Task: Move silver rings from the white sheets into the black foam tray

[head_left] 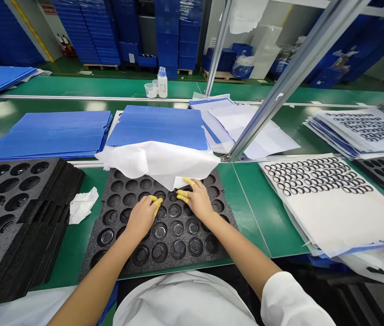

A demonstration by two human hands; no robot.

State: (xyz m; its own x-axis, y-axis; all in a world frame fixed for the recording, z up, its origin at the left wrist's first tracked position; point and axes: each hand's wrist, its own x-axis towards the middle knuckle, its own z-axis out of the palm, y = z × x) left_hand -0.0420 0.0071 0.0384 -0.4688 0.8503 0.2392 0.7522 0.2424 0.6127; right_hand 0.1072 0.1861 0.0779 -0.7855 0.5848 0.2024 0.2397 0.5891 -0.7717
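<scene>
A black foam tray [164,263] with rows of round pockets lies in front of me. Several pockets hold dark, shiny ring-shaped parts [160,230]. My left hand [143,215] is over the middle of the tray, fingertips drawn together at a pocket; what they hold, if anything, is hidden. Beside it, my right hand [196,197] has a small white piece of paper or cloth [179,182] at its fingers, close to a pocket. Yellow finger covers are on fingers of both hands. A white sheet [158,159] hangs over the tray's far edge from under blue sheets [158,127].
Stacked black foam trays [47,217] stand at the left, near a crumpled white wipe [83,206]. At right, white sheets [334,217] carry rows of black rings. A slanted metal post [273,97] rises at right. A white bottle [162,83] and clear cups [150,90] stand behind.
</scene>
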